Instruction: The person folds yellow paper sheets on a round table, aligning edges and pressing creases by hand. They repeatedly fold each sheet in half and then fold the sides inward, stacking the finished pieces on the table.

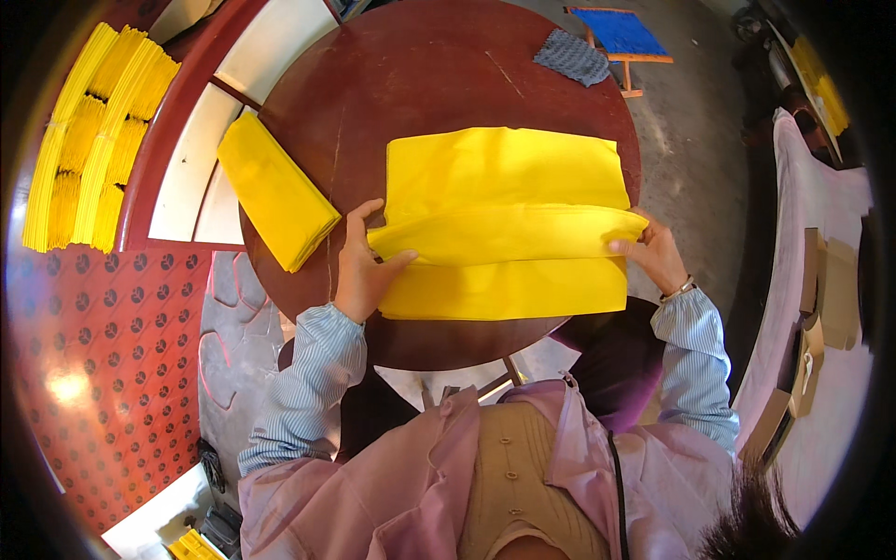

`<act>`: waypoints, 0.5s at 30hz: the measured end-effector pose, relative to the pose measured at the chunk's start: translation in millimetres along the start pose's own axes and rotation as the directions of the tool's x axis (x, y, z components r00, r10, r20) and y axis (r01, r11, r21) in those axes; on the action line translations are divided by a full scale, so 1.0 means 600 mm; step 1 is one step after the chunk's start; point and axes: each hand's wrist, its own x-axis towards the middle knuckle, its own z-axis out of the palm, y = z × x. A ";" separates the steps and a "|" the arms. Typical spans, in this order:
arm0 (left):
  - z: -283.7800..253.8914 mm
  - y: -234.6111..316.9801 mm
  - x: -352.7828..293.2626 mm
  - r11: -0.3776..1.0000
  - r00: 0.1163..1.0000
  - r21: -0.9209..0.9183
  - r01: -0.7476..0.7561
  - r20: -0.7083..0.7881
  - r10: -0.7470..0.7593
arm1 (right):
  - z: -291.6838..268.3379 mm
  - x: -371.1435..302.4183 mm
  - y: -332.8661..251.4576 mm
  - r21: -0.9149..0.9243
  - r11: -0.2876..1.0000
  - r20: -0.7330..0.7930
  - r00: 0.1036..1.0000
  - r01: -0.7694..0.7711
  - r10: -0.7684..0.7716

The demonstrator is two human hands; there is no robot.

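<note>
On the round dark-red bench (420, 75), a narrow folded yellow bundle (277, 191) is laid at left; beside it, across a wide, thin yellow sheet (504, 168), a folded band (504, 233) is held at its left end by the left grip (361, 269), at its right by the right grip (661, 261).

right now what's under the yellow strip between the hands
More yellow material shows on the far and near sides of the yellow strip, over the dark red round table. What lies directly beneath is covered; I can't tell if the strip is separate or a fold.
</note>
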 end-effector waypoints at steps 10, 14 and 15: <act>-0.010 0.015 0.027 0.990 1.000 0.139 -0.014 -0.018 0.017 | 0.032 -0.009 -0.019 -0.152 0.988 -0.234 0.970 0.030 -0.066; -0.011 0.026 0.047 0.980 0.996 0.186 0.074 0.033 -0.082 | 0.043 -0.001 -0.030 -0.235 0.972 -0.261 0.965 -0.025 -0.038; -0.012 0.028 0.051 0.973 0.995 0.216 0.075 0.044 -0.086 | 0.044 0.000 -0.031 -0.229 0.972 -0.252 0.968 -0.044 -0.016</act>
